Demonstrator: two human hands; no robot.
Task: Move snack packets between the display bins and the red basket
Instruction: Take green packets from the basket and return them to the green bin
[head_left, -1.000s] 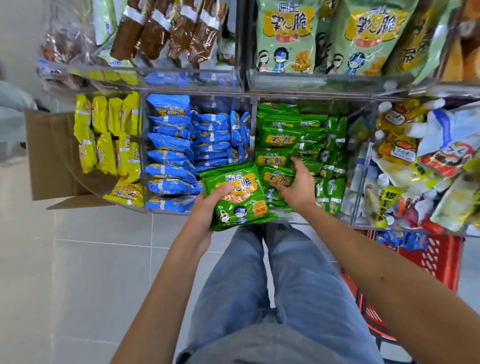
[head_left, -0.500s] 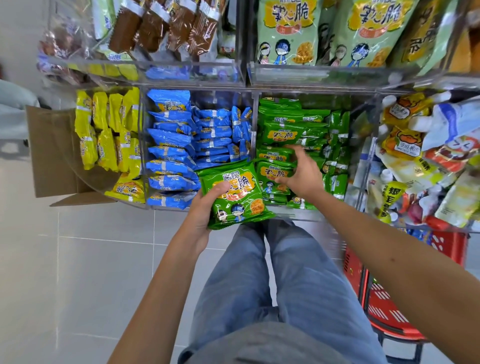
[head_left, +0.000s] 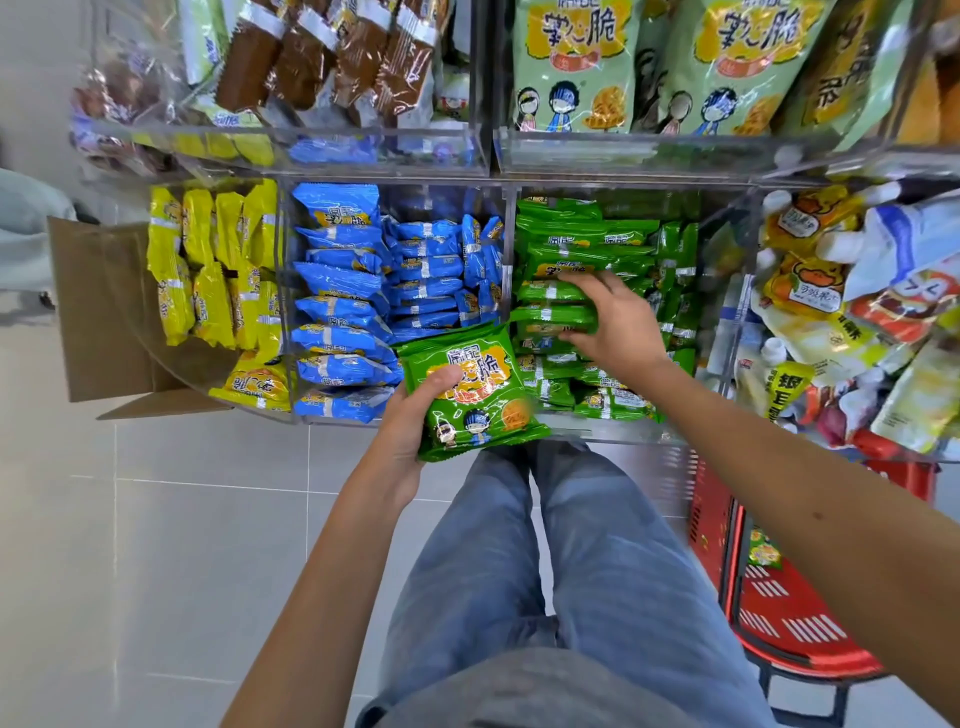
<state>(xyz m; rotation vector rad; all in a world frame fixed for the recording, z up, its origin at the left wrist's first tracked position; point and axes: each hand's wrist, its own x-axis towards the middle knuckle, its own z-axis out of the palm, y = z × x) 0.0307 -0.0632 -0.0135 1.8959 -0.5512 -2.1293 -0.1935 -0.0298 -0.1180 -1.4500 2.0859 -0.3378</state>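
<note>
Step in hand: The green packets were being handled at the green bin (head_left: 613, 431). Whether they were going in or coming out could not be told.
Left hand (head_left: 408, 436): It gripped one packet (head_left: 475, 400) by its left edge, thumb on the printed face and fingers hidden beneath. The packet was held flat just in front of the bin wall.
Right hand (head_left: 615, 325): It was inside the bin, fingers and thumb curled round a bunch (head_left: 553, 306) of packets standing on edge.
Basket (head_left: 789, 644): The red basket stood low on the right, well apart from both hands. One small packet showed inside it.
Method: The bunch probably needed squeezing across its flat faces, not its crimped ends, so that none slid out. It should have been kept on edge, parallel to the rows around it. The left hand's packet should have been held level until the right hand was free.
Risk: The film looked slick, so a loose grip might have let the middle packets slip.
Packets: They were glossy film pillows, puffed with air, with flat sealed ends. They would give under pressure, and the contents seemed brittle.
Bins: The walls were clear, hard plastic with straight dividers.
Neighbours: Blue packets (head_left: 343, 283) and yellow packets (head_left: 208, 270) of the same form filled the bins to the left.
Other: A matte cardboard box (head_left: 98, 312) stood far left. Soft spouted pouches (head_left: 810, 291) lay to the right.
</note>
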